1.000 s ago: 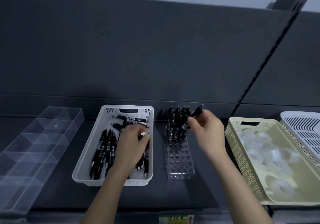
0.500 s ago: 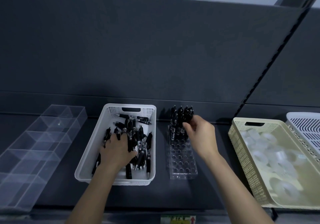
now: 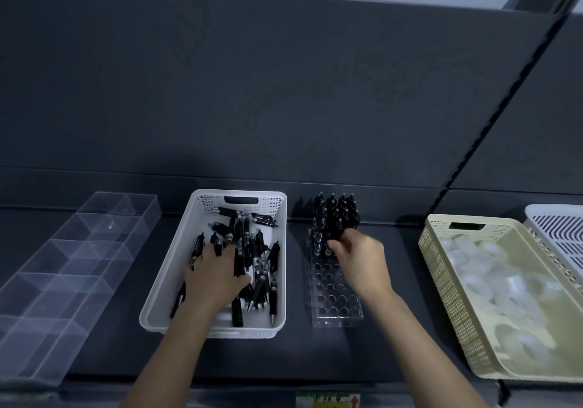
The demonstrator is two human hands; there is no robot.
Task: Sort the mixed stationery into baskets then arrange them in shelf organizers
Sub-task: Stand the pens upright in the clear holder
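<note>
Two hands: left (image 3: 214, 278) grips pens (image 3: 256, 251) in basket (image 3: 172, 267); right (image 3: 362, 259) pinches pen (image 3: 338, 232) in holder (image 3: 334, 302).

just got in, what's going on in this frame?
A person is loading black pens from the white basket into the clear pen stand. The left hand rests among them; the right hand pinches a pen at the stand's filled far rows. Near holes are empty.

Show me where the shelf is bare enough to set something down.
Bare shelf lies between the pen rack and the beige basket, and between the clear organizer and the white basket. The gap from white basket to rack is narrow; that basket is crowded with black pens.
</note>
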